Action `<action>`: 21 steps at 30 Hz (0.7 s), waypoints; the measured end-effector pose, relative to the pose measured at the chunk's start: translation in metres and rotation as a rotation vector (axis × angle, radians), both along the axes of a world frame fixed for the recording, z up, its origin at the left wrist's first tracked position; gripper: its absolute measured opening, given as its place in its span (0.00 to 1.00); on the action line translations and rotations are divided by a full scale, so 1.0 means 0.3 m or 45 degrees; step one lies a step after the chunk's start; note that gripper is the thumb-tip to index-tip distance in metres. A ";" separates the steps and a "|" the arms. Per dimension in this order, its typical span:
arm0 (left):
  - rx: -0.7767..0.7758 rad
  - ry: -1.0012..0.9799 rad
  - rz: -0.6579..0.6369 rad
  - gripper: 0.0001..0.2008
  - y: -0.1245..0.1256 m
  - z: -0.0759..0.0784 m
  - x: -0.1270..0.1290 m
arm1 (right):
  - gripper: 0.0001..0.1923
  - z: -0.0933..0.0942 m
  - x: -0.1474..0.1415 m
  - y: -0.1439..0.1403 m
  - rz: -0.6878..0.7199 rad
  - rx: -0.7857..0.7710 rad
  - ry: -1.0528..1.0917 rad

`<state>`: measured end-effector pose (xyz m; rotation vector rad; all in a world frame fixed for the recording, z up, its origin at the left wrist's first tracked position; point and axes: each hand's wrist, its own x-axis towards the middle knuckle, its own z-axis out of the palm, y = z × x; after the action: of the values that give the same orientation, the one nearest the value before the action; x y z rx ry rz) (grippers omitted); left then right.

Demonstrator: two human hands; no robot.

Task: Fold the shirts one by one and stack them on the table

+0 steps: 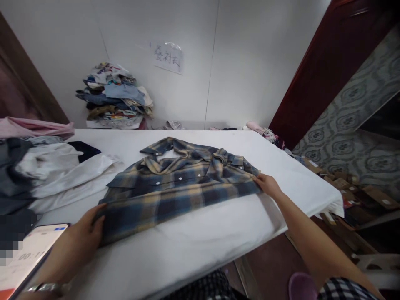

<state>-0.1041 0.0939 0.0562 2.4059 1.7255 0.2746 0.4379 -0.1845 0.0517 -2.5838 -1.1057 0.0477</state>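
A blue and yellow plaid shirt [175, 183] lies spread across the white table [218, 233], collar toward the wall, white buttons showing. My left hand [84, 233] grips the shirt's near left edge. My right hand [267, 185] pinches its right edge, arm stretched out over the table's corner. A metal watch band sits on my left wrist.
A heap of white, grey and pink clothes [40, 171] covers the table's left side. A phone [28, 258] lies at the near left. A stack of folded clothes [114, 98] stands against the back wall. Cardboard boxes [353, 191] litter the floor at right.
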 end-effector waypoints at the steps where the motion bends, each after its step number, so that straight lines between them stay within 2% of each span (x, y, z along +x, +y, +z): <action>1: -0.030 0.035 -0.039 0.31 -0.011 0.013 0.011 | 0.16 -0.004 -0.008 0.001 0.016 -0.090 -0.058; 4: -0.141 0.110 -0.079 0.32 -0.034 0.050 0.035 | 0.18 -0.008 -0.038 0.002 0.020 -0.291 -0.196; 6: -0.170 0.150 -0.052 0.33 -0.042 0.068 0.038 | 0.18 -0.004 -0.057 0.002 0.007 -0.296 -0.263; 8: -0.182 0.180 -0.022 0.32 -0.043 0.074 0.035 | 0.18 0.003 -0.082 0.008 0.056 -0.180 -0.365; 10: -0.105 0.184 -0.003 0.32 -0.042 0.068 0.032 | 0.17 0.009 -0.125 0.025 0.196 0.052 -0.449; 13: 0.189 0.084 -0.130 0.30 -0.039 0.043 0.043 | 0.16 0.011 -0.225 0.068 0.544 0.372 -0.373; 16: 0.404 -0.007 -0.379 0.28 -0.043 0.005 0.070 | 0.16 -0.006 -0.323 0.113 0.864 0.447 -0.203; 18: 0.394 0.037 -0.469 0.26 -0.046 -0.027 0.084 | 0.16 -0.033 -0.355 0.129 0.957 0.398 -0.116; 21: 0.281 0.107 -0.495 0.26 -0.043 -0.074 0.080 | 0.18 -0.081 -0.351 0.127 0.950 0.293 -0.033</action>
<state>-0.0802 0.0810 0.0340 2.8825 1.2711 0.3261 0.3325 -0.1464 0.0274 -1.8555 -1.8924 0.0556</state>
